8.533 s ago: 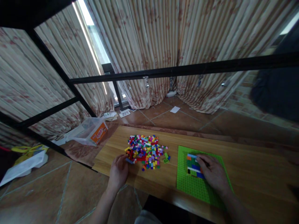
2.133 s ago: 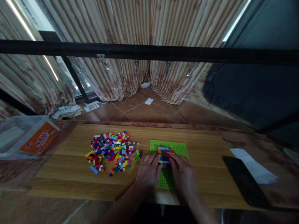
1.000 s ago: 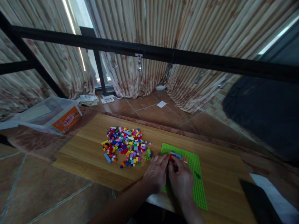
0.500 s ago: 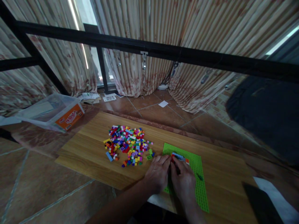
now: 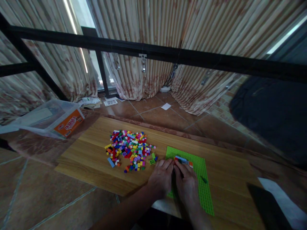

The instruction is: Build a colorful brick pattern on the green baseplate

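My left hand (image 5: 161, 176) rests at the left side of the green baseplate (image 5: 203, 195), its fingers curled together and their tips meeting those of the other hand. Beside it, my right hand (image 5: 187, 182) is closed with thumb and fingertips on toy bricks, a bit of red showing at the tips. A low row of light blue toy bricks (image 5: 181, 159) with orange and white ones stands on the plate just beyond my fingers, partly covered by them. What lies under the left fingertips is hidden. A small dark green piece (image 5: 203, 180) lies on the plate to the right.
A pile of mixed toy bricks (image 5: 130, 148) spreads over the wooden board (image 5: 83, 150) left of the plate. A clear plastic box (image 5: 51, 116) with an orange label stands farther left. Dark flat object (image 5: 268, 204) and white paper (image 5: 284, 203) lie at right. Curtains hang behind a black frame.
The view has shifted slightly. Both hands stay at the same spot on the baseplate, with the right fingers only slightly moved over the bricks.
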The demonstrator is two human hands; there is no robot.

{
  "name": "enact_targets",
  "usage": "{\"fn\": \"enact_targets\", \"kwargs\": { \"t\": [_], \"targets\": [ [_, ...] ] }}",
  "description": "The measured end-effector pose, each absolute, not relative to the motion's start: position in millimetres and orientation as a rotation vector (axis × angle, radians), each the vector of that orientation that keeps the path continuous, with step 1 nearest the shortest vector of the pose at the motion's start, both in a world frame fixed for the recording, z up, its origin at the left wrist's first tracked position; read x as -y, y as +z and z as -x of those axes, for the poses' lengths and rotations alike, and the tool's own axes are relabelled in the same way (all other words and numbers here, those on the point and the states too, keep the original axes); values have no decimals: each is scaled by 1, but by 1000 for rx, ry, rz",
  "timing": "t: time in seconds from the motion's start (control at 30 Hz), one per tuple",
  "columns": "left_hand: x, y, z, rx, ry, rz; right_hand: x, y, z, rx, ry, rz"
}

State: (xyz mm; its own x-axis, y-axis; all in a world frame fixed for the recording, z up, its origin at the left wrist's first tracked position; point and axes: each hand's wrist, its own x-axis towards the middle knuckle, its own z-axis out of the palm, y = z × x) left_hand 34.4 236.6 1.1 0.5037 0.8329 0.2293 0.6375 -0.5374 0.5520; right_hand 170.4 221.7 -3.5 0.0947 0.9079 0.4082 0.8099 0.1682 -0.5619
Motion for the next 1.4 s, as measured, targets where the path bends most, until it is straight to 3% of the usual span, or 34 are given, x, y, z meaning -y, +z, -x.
{"fn": "enact_targets", "kwargs": {
  "t": [0.63,0.93,1.4],
  "targets": [
    [-238,-6,-36,-1299,696,-2430,-213,6,-190,1479,288,1583],
    [-241,-7,-33,-1262,755,-2386,-186,-16,-272,1374,117,1939],
    [-240,-3,-35,-1225,865,-2286,-182,-5,-231,1402,263,1878]
  ]
}}
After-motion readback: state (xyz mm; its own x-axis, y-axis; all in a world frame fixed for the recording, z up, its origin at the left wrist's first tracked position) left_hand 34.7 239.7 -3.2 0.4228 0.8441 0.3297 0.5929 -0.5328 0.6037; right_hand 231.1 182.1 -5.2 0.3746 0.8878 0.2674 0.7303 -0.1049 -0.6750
